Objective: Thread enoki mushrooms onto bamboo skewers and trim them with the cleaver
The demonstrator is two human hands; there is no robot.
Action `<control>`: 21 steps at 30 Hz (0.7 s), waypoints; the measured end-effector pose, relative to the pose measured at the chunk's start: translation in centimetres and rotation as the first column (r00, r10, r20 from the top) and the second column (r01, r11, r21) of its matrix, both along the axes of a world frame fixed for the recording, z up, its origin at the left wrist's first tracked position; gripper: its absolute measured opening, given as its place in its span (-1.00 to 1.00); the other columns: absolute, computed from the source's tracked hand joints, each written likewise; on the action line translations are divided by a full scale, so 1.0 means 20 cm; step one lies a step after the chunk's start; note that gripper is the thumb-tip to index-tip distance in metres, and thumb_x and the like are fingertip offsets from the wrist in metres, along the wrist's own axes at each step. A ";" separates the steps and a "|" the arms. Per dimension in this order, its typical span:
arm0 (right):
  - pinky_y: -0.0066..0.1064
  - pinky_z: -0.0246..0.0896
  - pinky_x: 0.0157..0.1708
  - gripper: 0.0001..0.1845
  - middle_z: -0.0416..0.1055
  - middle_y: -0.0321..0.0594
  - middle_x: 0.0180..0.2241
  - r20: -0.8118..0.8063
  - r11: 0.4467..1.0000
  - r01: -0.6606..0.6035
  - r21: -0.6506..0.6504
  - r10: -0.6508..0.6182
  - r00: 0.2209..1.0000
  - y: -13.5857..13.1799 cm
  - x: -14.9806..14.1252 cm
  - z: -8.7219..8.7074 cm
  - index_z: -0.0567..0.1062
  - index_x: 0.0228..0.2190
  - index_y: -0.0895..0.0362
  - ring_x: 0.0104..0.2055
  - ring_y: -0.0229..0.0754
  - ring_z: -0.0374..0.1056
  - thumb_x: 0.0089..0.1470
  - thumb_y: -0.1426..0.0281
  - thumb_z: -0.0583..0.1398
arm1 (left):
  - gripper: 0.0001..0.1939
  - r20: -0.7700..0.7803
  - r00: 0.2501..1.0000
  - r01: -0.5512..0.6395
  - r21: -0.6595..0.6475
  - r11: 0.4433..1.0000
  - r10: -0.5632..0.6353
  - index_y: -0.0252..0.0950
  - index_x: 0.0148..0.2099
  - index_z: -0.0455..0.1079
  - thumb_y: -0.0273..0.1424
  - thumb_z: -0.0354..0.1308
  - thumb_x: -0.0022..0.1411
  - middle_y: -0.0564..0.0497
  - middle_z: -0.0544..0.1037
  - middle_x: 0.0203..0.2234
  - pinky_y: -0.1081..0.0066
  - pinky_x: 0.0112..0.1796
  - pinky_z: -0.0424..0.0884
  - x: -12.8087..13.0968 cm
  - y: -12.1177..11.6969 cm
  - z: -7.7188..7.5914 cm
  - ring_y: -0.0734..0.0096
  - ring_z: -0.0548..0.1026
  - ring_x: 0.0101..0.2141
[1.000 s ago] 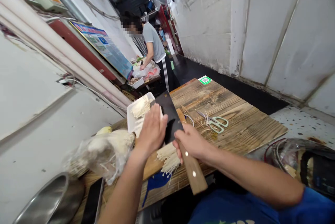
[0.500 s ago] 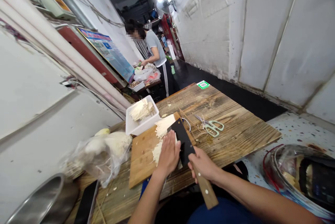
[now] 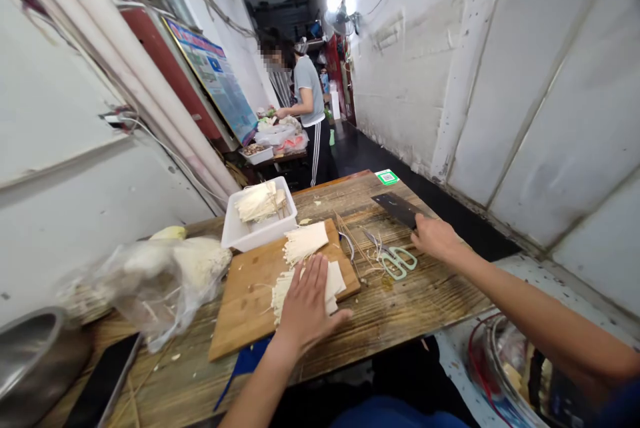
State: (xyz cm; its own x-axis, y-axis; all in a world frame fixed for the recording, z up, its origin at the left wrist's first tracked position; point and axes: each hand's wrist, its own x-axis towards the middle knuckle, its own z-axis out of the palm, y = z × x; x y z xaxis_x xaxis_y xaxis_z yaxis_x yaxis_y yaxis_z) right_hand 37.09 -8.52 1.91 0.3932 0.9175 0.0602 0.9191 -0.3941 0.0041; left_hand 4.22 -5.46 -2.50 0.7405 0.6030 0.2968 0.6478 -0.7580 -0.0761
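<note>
My left hand (image 3: 307, 301) lies flat, fingers stretched out, on a bunch of enoki mushrooms (image 3: 336, 279) at the near side of the wooden cutting board (image 3: 240, 301). A second enoki bunch (image 3: 306, 241) rests just beyond it on the board. Out to the right, my right hand (image 3: 434, 236) grips a cleaver (image 3: 397, 208) by its handle, the dark blade pointing left over the table. Green-handled scissors (image 3: 399, 263) and thin wooden skewers (image 3: 350, 241) lie between the board and the cleaver. More enoki fill part of a white plastic tray (image 3: 235, 235) behind the board.
A plastic bag of enoki (image 3: 160, 281), a phone (image 3: 103, 381) and a steel bowl (image 3: 35, 355) occupy the table's left side. A lined bin (image 3: 500, 368) stands on the floor at right. Another person (image 3: 307, 95) works at a farther table.
The cleaver has swung away from the board, out to the right above the table. My left hand has come down flat on the near enoki bunch, which now lies on the board.
</note>
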 end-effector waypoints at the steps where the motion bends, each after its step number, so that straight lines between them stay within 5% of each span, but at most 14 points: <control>1: -0.27 0.20 -0.32 -0.73 0.48 0.15 -0.31 0.014 1.000 0.008 -0.011 -0.008 1.000 0.02 0.01 -0.05 0.34 -0.17 0.30 -0.23 0.09 0.45 0.12 0.38 0.06 | 0.17 -0.008 1.000 0.008 -0.003 1.000 -0.008 -0.50 0.35 -0.26 0.22 0.02 -0.03 -0.37 0.02 0.28 -0.02 0.24 -0.15 -0.02 -0.01 0.00 -0.05 -0.05 0.28; 4: -0.27 0.21 -0.30 -0.71 0.47 0.18 -0.29 0.032 0.999 0.028 -0.031 -0.027 0.999 0.05 0.03 -0.17 0.33 -0.15 0.33 -0.21 0.10 0.45 0.15 0.38 0.05 | 0.21 -0.038 0.999 -0.020 -0.018 1.000 0.020 -0.45 0.36 -0.28 0.20 0.11 -0.09 -0.37 0.05 0.27 -0.01 0.24 -0.12 -0.09 -0.01 -0.03 -0.07 -0.01 0.27; 10: -0.27 0.23 -0.30 -0.63 0.45 0.15 -0.27 0.025 0.997 0.072 -0.030 -0.071 0.997 0.09 0.05 -0.27 0.32 -0.12 0.32 -0.20 0.08 0.44 0.17 0.27 0.05 | -0.11 -0.131 0.990 -0.051 -0.039 0.998 0.046 -0.44 0.34 -0.12 0.05 0.00 0.17 -0.36 0.14 0.23 0.04 0.24 -0.13 -0.15 0.14 -0.06 0.04 0.10 0.24; 17: -0.24 0.21 -0.23 -0.62 0.41 0.22 -0.22 0.023 0.998 0.045 -0.033 -0.045 0.999 0.10 0.00 -0.21 0.38 -0.15 0.36 -0.13 0.10 0.39 0.16 0.27 0.08 | -0.24 -0.255 0.961 0.077 -0.134 0.988 -0.109 -0.40 0.30 0.01 -0.02 -0.03 0.21 -0.32 0.19 0.22 0.07 0.24 -0.25 -0.17 0.45 0.05 0.13 0.11 0.24; 21: -0.25 0.12 -0.04 -0.68 0.36 0.16 -0.09 -0.007 0.994 -0.109 -0.008 0.109 0.994 0.18 -0.18 -0.15 0.45 -0.18 0.29 0.02 0.04 0.27 0.20 0.31 0.06 | -0.20 -0.228 0.969 0.053 -0.166 0.985 -0.091 -0.38 0.31 -0.03 -0.01 -0.01 0.17 -0.31 0.18 0.23 0.06 0.24 -0.28 -0.18 0.48 0.07 0.13 0.11 0.24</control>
